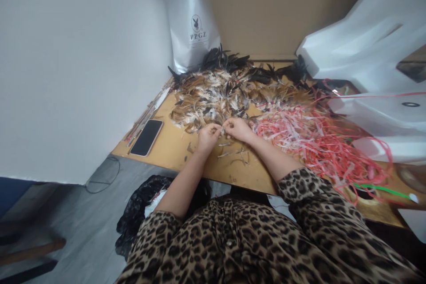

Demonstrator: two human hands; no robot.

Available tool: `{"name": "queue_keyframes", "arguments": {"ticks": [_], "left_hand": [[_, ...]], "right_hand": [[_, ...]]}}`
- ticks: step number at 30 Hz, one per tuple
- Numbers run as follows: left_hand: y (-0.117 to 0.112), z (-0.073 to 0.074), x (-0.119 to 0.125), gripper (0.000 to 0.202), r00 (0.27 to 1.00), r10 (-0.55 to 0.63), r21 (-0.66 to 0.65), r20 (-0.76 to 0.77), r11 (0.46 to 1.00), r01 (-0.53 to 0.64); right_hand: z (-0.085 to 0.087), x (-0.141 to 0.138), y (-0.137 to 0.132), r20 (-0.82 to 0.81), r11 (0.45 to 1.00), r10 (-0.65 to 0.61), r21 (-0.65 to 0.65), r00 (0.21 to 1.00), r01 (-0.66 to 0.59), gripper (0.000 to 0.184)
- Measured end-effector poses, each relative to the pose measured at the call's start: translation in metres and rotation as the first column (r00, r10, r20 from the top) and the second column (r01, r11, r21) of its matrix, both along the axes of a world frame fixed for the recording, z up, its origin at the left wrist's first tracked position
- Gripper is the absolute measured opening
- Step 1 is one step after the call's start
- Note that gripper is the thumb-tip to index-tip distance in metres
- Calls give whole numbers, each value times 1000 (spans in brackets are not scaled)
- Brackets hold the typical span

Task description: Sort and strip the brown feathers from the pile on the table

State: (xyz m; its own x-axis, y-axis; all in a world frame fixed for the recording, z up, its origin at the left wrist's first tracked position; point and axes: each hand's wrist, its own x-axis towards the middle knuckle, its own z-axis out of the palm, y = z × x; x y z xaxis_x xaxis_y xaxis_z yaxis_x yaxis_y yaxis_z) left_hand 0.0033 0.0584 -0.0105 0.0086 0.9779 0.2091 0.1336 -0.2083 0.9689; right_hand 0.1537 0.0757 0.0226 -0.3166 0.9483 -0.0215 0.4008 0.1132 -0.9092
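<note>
Close together over the wooden table (173, 151), both hands have their fingertips pinched. My left hand (208, 136) is closed, thumb against fingers. My right hand (238, 129), also closed, meets it fingertip to fingertip. Something small and whitish shows between them, too small to name. Just beyond lies a heap of brown, cream and black feathers (213, 91). Several loose feather bits (233, 153) are scattered on the tabletop below the hands. To the right of my right hand spreads a tangle of pink and red ribbon strips (309, 137).
A phone (147, 137) lies at the table's left side, by thin sticks along a white panel (76, 62). A silvery-white bag (193, 26) stands behind the feathers. White machine-like housings (366, 35) rise on the right. A black plastic bag (136, 217) sits below the front edge.
</note>
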Motion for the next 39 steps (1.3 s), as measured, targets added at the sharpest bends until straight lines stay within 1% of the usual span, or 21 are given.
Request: {"name": "queue_keyframes", "arguments": {"ticks": [2,4,7,9,12,15,19,20,22,24,26,28,31,33,34,36,37,39], "left_hand": [[-1,0,-1,8,1000,14,-19,0,1000,-14],[-2,0,-2,9,999,37,-11,-16,999,-37],[-3,-1,-4,11,998,56,4,-36,998,-56],[-4,-1,-4,11,999,45,-4,-27,999,-46],[-6,3,-3,11,999,12,-32,34,999,-11],[-8,9,0,11,993,-17,-75,120,997,27],[-9,15,3,16,974,-17,-139,224,989,49],[-9,16,3,18,969,-14,-160,246,986,54],[-8,18,3,22,958,-6,-210,286,975,69],[-7,21,2,26,943,-5,-259,332,961,97],[-7,24,0,30,928,-13,-296,372,946,132],[-8,27,0,33,922,-18,-320,387,935,153],[-9,28,0,35,927,-21,-338,373,928,157],[-9,28,1,35,930,-16,-336,368,930,150],[-9,27,1,34,928,-13,-335,373,931,147],[-8,25,-1,32,915,-2,-336,403,930,149],[-7,24,-2,32,904,2,-337,428,928,158],[-4,23,-5,30,873,4,-337,487,924,184]], "right_hand": [[-2,0,0,12,1000,-16,6,1000,15,4],[-1,0,1,14,999,-47,9,999,47,4],[2,3,1,6,992,-119,49,993,119,3],[5,4,1,9,985,-158,69,987,157,3],[6,4,1,21,979,-190,85,982,187,4],[5,2,1,9,972,-220,93,976,218,4],[3,1,1,-2,963,-249,103,969,248,4],[4,1,0,11,960,-251,130,968,248,5],[6,3,-1,53,939,-267,240,962,247,6],[10,4,-3,94,894,-292,380,952,237,8],[13,4,-6,131,854,-309,475,942,214,10],[14,3,-9,172,841,-313,507,934,188,12],[15,0,-12,208,847,-297,508,932,157,14],[13,-1,-14,172,859,-263,490,949,149,14],[12,-2,-14,129,871,-237,467,963,152,15],[10,-3,-12,-9,903,-181,394,983,170,17],[9,-3,-11,-98,917,-164,351,982,188,20],[9,-3,-7,-267,932,-178,262,947,249,27]]}}
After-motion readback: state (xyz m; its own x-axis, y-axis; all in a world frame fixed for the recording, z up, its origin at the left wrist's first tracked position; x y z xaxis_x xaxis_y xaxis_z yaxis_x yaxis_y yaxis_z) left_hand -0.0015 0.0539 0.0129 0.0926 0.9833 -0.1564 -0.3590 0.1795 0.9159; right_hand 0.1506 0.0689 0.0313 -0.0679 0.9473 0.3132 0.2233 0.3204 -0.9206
